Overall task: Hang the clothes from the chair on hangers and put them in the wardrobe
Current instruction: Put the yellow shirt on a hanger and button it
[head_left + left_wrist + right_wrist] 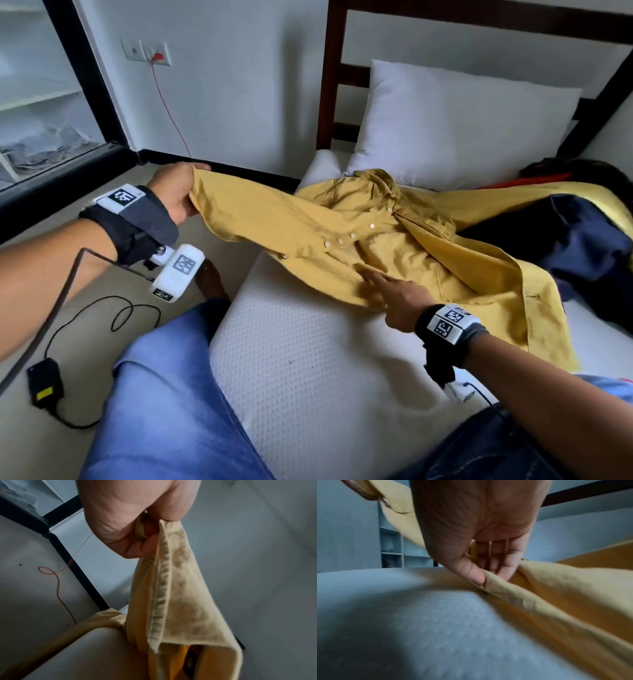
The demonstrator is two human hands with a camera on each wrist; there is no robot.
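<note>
We are at an early part of the task. The yellow shirt (370,236) lies spread on the bed (308,377), below the white pillow (455,126), and we see no hanger in it. Our left hand (178,195) pinches the end of one sleeve and holds it out past the bed edge. Our right hand (399,301) pinches a fold at the lower front. A dark blue garment (575,240) waits beside it. We judge that hanging and carrying to the wardrobe are not yet done.
</note>
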